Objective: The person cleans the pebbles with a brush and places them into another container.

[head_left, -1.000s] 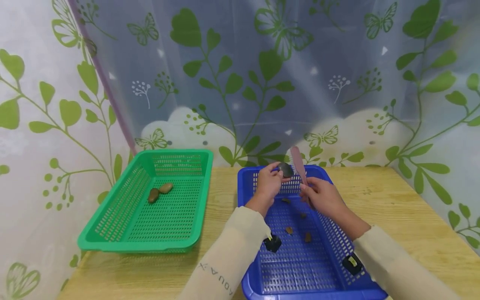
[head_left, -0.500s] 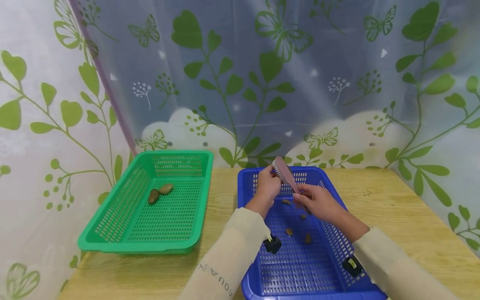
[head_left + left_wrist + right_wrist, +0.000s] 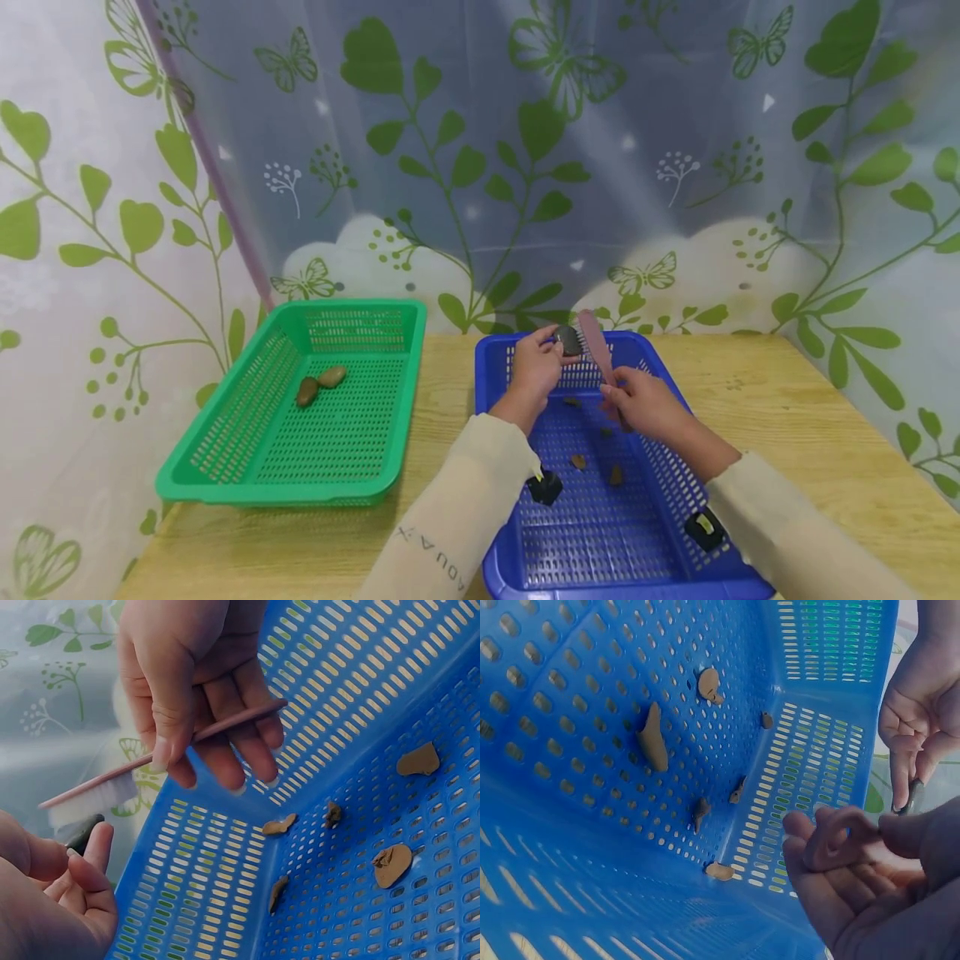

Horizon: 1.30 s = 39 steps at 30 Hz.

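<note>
My left hand [image 3: 536, 371] pinches a smooth dark stone [image 3: 566, 339] above the far end of the blue basket [image 3: 592, 542]. The right hand [image 3: 651, 402] grips the handle of a pink brush [image 3: 596, 340], whose head slants up and left. White bristles [image 3: 105, 799] meet the stone's upper edge in the left wrist view, where thumb and fingers hold the stone [image 3: 84, 834] from below. Several flat brown pieces [image 3: 653, 742], like dried mud, are scattered over the basket floor beneath both hands.
To the left stands a green basket [image 3: 405, 400] with two brown stones [image 3: 318, 386] inside. Both baskets are on a wooden table [image 3: 795, 417]. A leaf-patterned curtain [image 3: 480, 167] hangs behind.
The brush swung left across the stone, covering it half a second ago, then drew back right to the stone's right side. The left hand stayed nearly in place.
</note>
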Each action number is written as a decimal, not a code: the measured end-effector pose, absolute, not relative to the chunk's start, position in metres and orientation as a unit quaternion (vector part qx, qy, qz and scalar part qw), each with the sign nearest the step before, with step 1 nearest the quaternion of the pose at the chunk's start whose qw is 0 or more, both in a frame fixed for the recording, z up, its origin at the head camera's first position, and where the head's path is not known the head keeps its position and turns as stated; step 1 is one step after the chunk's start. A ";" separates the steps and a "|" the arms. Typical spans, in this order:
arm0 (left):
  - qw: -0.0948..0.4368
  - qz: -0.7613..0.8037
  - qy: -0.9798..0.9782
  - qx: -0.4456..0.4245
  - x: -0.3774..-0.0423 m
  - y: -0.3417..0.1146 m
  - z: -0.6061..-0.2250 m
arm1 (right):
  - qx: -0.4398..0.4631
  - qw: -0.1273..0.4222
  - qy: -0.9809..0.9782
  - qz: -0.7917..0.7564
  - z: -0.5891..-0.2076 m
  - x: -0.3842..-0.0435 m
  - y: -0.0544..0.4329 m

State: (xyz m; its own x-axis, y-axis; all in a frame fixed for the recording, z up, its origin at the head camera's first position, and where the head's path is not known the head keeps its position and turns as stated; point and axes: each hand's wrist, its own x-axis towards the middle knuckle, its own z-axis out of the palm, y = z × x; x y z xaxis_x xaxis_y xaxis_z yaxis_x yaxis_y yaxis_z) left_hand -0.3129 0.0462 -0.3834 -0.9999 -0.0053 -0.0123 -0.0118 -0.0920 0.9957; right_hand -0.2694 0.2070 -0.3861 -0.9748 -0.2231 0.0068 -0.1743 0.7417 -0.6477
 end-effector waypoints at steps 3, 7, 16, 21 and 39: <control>0.010 0.743 0.670 -0.010 -0.313 0.046 -0.384 | -0.085 0.028 0.940 -0.329 -0.386 -0.269 0.207; 0.013 0.745 0.667 -0.011 -0.313 0.046 -0.384 | -0.080 0.019 0.940 -0.332 -0.385 -0.270 0.206; -0.002 0.749 0.663 0.020 -0.316 0.048 -0.385 | -0.145 -0.033 0.922 -0.359 -0.384 -0.271 0.204; 0.005 0.747 0.665 0.029 -0.315 0.048 -0.388 | -0.172 -0.048 0.917 -0.357 -0.386 -0.270 0.202; 0.011 0.731 0.682 0.012 -0.314 0.045 -0.385 | -0.150 -0.029 0.928 -0.340 -0.384 -0.270 0.204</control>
